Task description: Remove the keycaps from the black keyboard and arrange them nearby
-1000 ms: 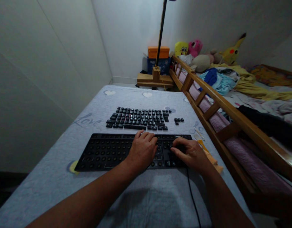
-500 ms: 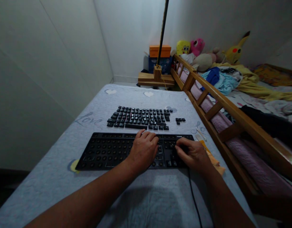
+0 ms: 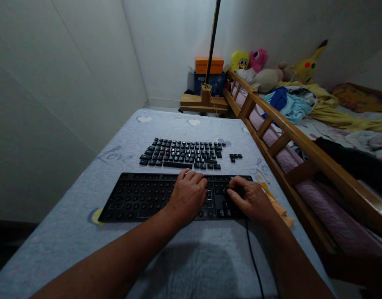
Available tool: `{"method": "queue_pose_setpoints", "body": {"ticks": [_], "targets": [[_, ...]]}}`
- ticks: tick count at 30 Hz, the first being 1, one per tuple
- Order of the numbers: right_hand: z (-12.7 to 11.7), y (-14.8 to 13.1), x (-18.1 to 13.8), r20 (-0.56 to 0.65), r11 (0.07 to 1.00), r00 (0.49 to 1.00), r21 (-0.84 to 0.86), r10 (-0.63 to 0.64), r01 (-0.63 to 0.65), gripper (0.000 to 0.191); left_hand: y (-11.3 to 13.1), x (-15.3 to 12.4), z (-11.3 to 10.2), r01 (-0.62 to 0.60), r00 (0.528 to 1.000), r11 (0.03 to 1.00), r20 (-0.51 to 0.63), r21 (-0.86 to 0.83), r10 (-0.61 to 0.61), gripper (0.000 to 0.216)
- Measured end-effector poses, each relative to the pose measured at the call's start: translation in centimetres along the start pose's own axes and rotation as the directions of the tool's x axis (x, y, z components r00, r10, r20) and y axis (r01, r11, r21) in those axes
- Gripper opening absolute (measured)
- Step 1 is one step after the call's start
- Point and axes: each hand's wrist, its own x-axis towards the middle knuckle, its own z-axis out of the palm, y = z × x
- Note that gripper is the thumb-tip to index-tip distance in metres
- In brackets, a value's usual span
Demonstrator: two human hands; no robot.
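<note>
Looking down, we find the black keyboard [image 3: 147, 197] under both our hands on the pale cloth [image 3: 69, 220], its long axis running from left to right. Our left hand [image 3: 188, 193] lies across its middle, fingers loosely extended, apparently gripping nothing. Our right hand [image 3: 253, 200] is the nearer one to the fitted keycaps [image 3: 227, 212], which lie toward us from its thumb tip. Whether its curled thumb and forefinger pinch something, we cannot tell.

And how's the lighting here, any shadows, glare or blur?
Head view: dim, back wall lighter; soft shadow on the cloth before the keyboard; glint on the near end of the rail; lettering on the keycaps too small to read.
</note>
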Motion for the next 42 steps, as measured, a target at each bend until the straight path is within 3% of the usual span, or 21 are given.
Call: {"method": "queue_pose_setpoints", "body": {"ticks": [10, 14, 28, 35, 42], "targets": [[-0.7, 0.9, -0.1, 0.09, 1.0, 0.996, -0.001, -0.013, 0.013, 0.01, 0.1, 0.2, -0.3, 0.015, 0.999, 1.0, 0.039, 0.016, -0.015, 0.012], [-0.7, 1.0, -0.1, 0.071, 0.999, 0.996, 0.018, -0.05, 0.049, 0.011, 0.1, 0.1, -0.2, 0.005, 1.0, 1.0, 0.027, 0.017, -0.005, 0.012], [-0.2, 0.2, -0.1, 0.032, 0.999, 0.999, -0.033, 0.034, -0.032, 0.006, 0.1, 0.2, -0.2, 0.01, 0.999, 0.999, 0.049, 0.037, -0.012, 0.015], [0.0, 0.3, 0.0, -0.001, 1.0, 1.0, -0.017, 0.023, -0.023, 0.004, 1.9, 1.0, -1.3, -0.005, 0.998, 0.999, 0.057, -0.046, 0.007, 0.015], [0.3, 0.8, 0.5, -0.012, 0.999, 0.999, -0.012, 0.046, -0.046, 0.004, 2.8, 1.1, 0.0, -0.012, 0.996, 0.992, 0.087, -0.123, 0.023, 0.018]]}}
